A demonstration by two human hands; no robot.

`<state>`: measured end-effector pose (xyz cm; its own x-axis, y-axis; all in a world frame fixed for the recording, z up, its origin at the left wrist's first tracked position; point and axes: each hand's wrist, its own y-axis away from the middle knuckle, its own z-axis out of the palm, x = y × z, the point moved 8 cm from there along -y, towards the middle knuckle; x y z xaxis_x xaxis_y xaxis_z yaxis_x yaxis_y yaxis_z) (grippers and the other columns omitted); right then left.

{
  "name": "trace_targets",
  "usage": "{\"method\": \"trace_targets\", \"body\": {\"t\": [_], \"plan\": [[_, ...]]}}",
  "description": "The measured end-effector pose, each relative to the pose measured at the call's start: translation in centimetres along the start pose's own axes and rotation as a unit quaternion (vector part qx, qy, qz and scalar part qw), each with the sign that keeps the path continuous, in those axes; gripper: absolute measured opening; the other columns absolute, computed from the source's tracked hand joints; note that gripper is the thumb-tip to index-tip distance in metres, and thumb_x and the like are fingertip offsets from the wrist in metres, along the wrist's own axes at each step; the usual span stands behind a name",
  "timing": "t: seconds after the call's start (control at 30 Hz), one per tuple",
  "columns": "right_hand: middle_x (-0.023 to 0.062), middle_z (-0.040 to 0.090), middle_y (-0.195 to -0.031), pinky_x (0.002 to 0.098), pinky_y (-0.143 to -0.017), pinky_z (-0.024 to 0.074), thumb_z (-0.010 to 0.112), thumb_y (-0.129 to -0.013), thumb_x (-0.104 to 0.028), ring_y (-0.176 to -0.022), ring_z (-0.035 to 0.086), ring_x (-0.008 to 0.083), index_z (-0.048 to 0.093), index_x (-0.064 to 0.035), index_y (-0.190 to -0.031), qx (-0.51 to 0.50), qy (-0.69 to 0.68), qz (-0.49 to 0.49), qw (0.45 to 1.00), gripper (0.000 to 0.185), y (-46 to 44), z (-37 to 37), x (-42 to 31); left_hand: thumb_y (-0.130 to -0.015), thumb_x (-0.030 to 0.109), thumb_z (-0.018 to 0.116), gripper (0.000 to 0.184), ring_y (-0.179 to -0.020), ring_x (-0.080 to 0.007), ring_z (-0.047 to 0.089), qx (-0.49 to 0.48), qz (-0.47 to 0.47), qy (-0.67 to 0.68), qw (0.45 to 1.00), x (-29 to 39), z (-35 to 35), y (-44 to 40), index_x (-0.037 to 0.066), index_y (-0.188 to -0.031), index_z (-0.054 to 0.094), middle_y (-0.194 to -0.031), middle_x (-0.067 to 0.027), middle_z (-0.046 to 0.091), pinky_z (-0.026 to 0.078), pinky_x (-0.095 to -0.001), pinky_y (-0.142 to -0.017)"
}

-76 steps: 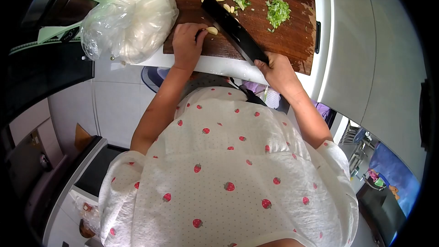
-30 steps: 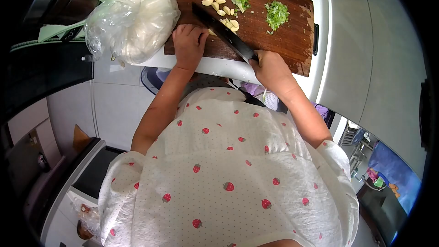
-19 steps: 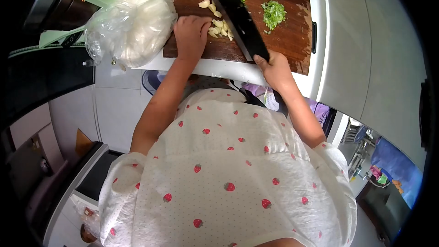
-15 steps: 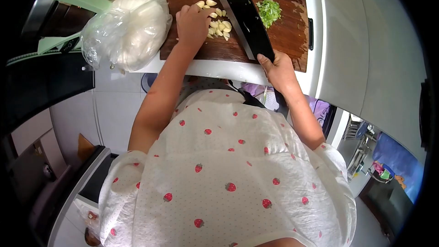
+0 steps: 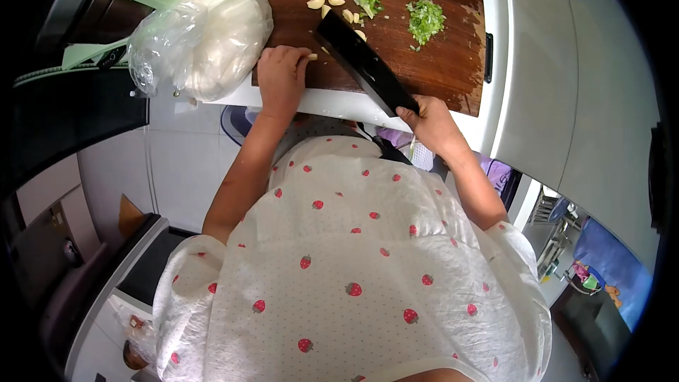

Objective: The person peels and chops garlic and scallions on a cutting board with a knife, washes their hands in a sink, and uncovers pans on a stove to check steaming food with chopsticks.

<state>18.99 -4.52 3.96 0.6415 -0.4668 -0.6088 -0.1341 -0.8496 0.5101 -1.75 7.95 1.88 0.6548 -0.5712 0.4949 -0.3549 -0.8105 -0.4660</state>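
While gripping the black cleaver (image 5: 364,62) in the right hand (image 5: 433,125) and pinching a garlic piece (image 5: 312,56) in the left hand (image 5: 281,83), slice slowly, keeping that pinch tucked back.

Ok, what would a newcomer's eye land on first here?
Probably the broad black cleaver, gripped in the right hand and slanting over the brown wooden board, with pale garlic cloves near its far end. Next, perhaps, the bright green chopped greens, in two piles toward the board's far side. The bulging clear plastic bag also stands out, left of the board.
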Motion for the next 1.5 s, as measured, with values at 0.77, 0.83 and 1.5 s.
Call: {"method": "trace_targets", "body": {"t": [0.77, 0.83, 1.5], "plan": [[0.0261, 0.061, -0.077, 0.0474, -0.072, 0.0477, 0.056, -0.083, -0.013, -0.079, 0.060, 0.0421, 0.062, 0.0021, -0.090, 0.051, 0.169, -0.068, 0.982, 0.018, -0.6, -0.6, -4.3, -0.072, 0.012, 0.070, 0.007, -0.080, -0.0227, 0.052, 0.053, 0.041, 0.024, 0.997, 0.6, 1.2, 0.0, 0.011, -0.077, 0.065, -0.075, -0.0010, 0.057, 0.038, -0.0361, -0.071], [0.0252, 0.062, -0.078, 0.0475, -0.073, 0.0483, 0.056, -0.082, -0.012, -0.080, 0.061, 0.0414, 0.062, 0.0013, -0.089, 0.058, 0.208, -0.074, 0.974, 0.016, -1.2, 0.1, -4.6, -0.072, 0.012, 0.070, 0.006, -0.080, -0.0228, 0.052, 0.054, 0.043, 0.020, 0.997, 0.7, 1.1, 0.0, 0.011, -0.077, 0.065, -0.074, -0.0012, 0.056, 0.038, -0.0362, -0.071], [0.0266, 0.060, -0.078, 0.0474, -0.073, 0.0472, 0.057, -0.083, -0.015, -0.079, 0.060, 0.0425, 0.064, 0.0015, -0.088, 0.056, 0.165, -0.053, 0.983, 0.019, -1.9, 0.5, -4.2, -0.073, 0.012, 0.069, 0.007, -0.082, -0.0234, 0.052, 0.051, 0.049, 0.001, 0.998, 1.1, 1.1, -0.3, 0.010, -0.077, 0.065, -0.075, -0.0014, 0.057, 0.038, -0.0374, -0.074]]}}
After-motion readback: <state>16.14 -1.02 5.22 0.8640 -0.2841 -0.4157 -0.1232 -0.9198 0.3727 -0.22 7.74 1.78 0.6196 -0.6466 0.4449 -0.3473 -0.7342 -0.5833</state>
